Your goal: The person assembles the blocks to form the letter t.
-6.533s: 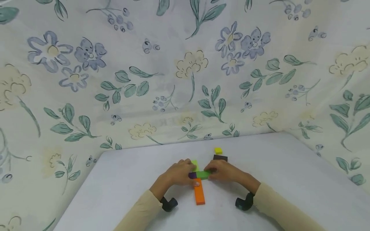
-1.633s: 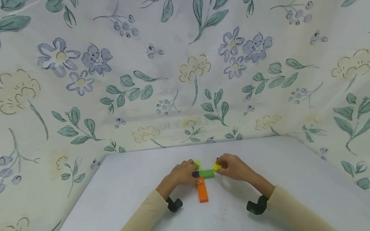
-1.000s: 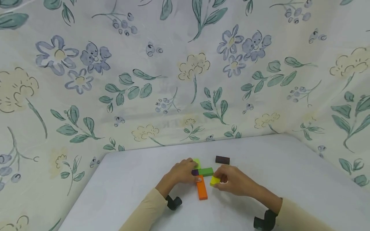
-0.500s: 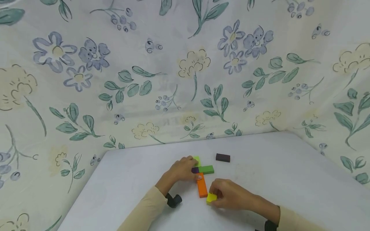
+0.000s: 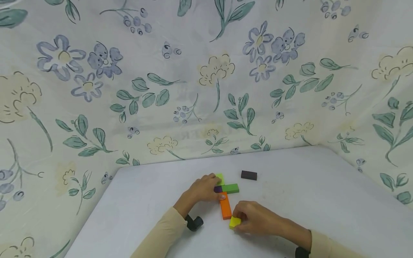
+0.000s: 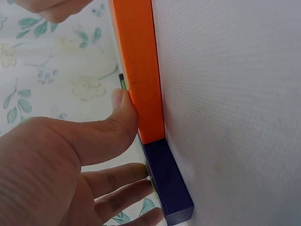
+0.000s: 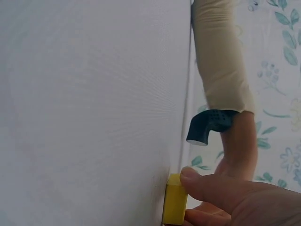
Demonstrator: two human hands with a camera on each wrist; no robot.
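The orange block (image 6: 141,75) looks smooth and matt, with tiny specks; the dark purple block (image 6: 168,181) is smooth with a faint satin sheen. The yellow block (image 7: 174,202) seems evenly painted and matt; whether these are wood or plastic cannot be told. Toward the far edge of the table (image 5: 155,193), the dark brown block (image 5: 249,175) looks dull. The tabletop is matt, finely ribbed up close. Beyond that edge hangs a creased, printed sheet (image 5: 190,79). The sleeve (image 7: 218,56) is matt cloth, the wrist mount (image 7: 207,125) perforated, plastic-looking.
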